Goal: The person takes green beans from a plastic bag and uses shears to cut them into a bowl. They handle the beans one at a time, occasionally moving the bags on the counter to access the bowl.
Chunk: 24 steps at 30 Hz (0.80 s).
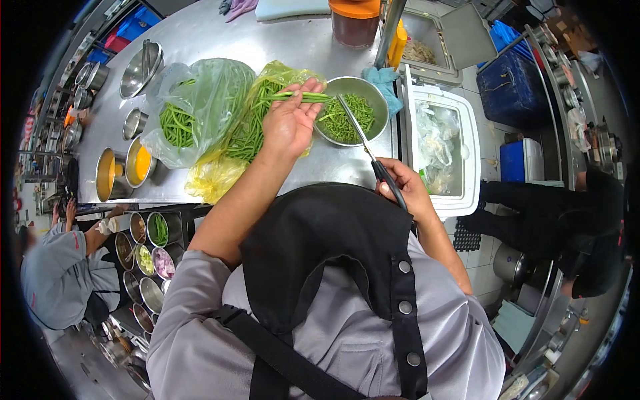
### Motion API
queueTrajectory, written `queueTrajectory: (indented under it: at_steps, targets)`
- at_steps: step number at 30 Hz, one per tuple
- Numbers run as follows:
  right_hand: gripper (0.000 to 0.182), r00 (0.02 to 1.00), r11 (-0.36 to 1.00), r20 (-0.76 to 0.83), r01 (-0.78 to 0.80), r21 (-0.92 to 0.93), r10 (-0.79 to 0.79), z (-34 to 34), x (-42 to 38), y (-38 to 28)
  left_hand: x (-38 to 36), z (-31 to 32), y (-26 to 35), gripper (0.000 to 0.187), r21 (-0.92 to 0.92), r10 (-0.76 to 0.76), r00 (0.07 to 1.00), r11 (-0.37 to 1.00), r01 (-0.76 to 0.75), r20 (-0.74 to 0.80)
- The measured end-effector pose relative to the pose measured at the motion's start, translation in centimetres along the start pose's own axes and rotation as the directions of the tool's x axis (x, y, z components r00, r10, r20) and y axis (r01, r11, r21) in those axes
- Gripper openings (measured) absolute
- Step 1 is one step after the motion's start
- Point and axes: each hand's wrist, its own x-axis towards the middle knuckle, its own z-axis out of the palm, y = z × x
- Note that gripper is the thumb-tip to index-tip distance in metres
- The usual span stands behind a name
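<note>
My left hand [289, 125], palm up over the yellow plastic bag [212, 179], grips a few long green beans [310, 97] that point to the right. Their ends reach over a steel bowl [382, 105] of short-cut green bean pieces [340, 127]. Black-handled scissors [361, 135] are in my right hand [410, 191], with the blades slanting over the bowl near the bean ends. Whole beans [261, 110] fill the yellow bag. More lie in a clear plastic bag [217, 83] to its left.
Two steel containers with yellow-orange contents [140, 162] and an empty-looking steel bowl [137, 80] stand left. An orange-lidded tub [353, 23] and blue cloth [383, 87] are behind. An open white cooler [470, 140] adjoins the table. Other people [60, 273] stand on both sides.
</note>
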Motion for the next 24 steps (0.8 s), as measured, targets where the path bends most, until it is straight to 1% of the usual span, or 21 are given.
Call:
queueTrajectory:
  at_steps: [1,5,8,10,16,22,24]
  targets:
    - [0.051,1.0,1.0,0.0,0.0,0.0,0.0,0.0,0.0,0.1,0.1,0.0,0.0,0.014,0.0,0.014,0.999,1.0,-0.014,-0.042]
    - [0.052,1.0,0.999,0.002,-0.001,-0.039,0.001,0.0,0.1,0.4,-0.3,0.4,-0.2,0.011,0.056,0.031,0.996,0.998,-0.026,-0.088]
    - [0.052,1.0,0.998,0.004,-0.003,-0.055,0.003,0.0,0.1,0.3,-0.5,0.3,-0.4,0.011,0.084,0.031,0.996,0.996,-0.025,-0.081]
    - [0.051,1.0,0.998,0.006,0.002,-0.059,-0.001,-0.1,0.2,0.4,-0.5,0.0,-0.5,0.009,0.096,0.005,0.999,0.995,-0.002,-0.04]
    - [0.05,1.0,0.998,0.005,0.0,-0.057,0.0,0.0,0.2,0.3,-1.0,0.1,-1.0,0.008,0.149,0.009,1.0,0.989,-0.011,0.015]
    - [0.047,1.0,0.999,0.001,-0.016,-0.039,0.016,0.0,0.4,0.8,-1.1,0.2,-1.2,0.009,0.194,0.009,1.0,0.981,-0.012,0.015]
    - [0.044,0.999,0.995,-0.025,-0.036,-0.097,0.034,0.1,0.5,0.8,-1.2,0.3,-1.3,0.008,0.194,0.007,1.0,0.981,-0.01,0.014]
